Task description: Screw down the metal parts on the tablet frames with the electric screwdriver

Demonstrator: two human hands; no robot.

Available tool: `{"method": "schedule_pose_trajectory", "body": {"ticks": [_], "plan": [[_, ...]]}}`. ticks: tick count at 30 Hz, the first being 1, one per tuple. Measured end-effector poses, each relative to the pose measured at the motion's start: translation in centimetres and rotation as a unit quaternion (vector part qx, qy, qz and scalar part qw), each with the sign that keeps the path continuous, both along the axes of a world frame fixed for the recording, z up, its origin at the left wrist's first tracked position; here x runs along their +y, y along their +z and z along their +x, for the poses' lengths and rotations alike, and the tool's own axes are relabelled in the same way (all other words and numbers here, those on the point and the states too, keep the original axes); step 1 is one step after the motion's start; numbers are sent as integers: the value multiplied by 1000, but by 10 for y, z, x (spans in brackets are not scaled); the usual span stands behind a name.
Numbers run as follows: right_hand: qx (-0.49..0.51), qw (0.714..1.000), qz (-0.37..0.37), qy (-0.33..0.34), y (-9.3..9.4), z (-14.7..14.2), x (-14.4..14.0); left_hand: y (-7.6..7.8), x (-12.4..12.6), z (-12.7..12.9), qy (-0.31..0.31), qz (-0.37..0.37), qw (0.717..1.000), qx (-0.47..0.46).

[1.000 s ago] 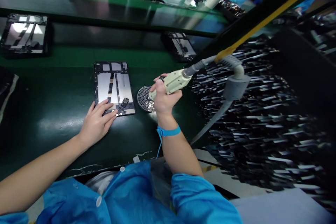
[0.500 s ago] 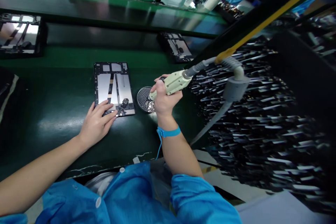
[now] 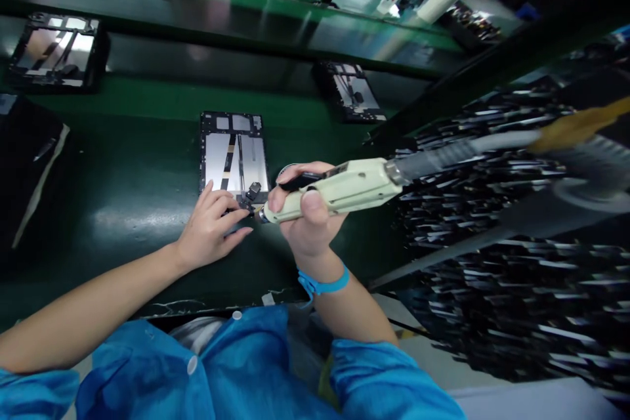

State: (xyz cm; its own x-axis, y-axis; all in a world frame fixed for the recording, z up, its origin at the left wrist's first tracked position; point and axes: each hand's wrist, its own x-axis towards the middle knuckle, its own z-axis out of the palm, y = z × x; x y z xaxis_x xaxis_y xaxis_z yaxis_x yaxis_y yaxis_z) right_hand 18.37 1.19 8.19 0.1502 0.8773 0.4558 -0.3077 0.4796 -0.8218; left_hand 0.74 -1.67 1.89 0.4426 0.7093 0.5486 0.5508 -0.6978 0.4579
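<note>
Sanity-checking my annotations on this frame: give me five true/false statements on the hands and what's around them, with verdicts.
1. The right hand grips a pale corded tool. True.
2. The left hand is wrapped around that tool too. False: its fingers are at the near edge of the opened device.
3. The pale corded tool points away from the opened device. False: it points toward the device's near edge, beside the left hand.
4. A blue strap is worn at the left wrist. False: it is at the right.
5. Another opened device lies farther back at upper left. True.
</note>
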Motion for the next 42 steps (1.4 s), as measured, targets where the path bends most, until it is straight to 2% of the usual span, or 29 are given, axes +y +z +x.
{"method": "schedule_pose_trajectory", "body": {"ticks": [5, 13, 27, 35, 38, 42], "plan": [[5, 999, -15, 34, -2, -8, -6, 3, -1, 1, -9, 0, 1000, -3], [-2, 1000, -17, 22, -1, -10, -6, 1, -1, 1, -11, -4, 1000, -3], [-14, 998, -26, 57, -7, -7, -8, 0, -2, 1, -12, -15, 1000, 7], [-16, 1000, -8, 20, -11, -6, -3, -5, 1, -4, 37, -32, 999, 24], [-22, 1000, 4, 18, -14, -8, 0, -7, 4, -7, 39, -25, 998, 30], [-47, 999, -16, 16, -18, -10, 1, -7, 5, -10, 31, -18, 999, 38]]}}
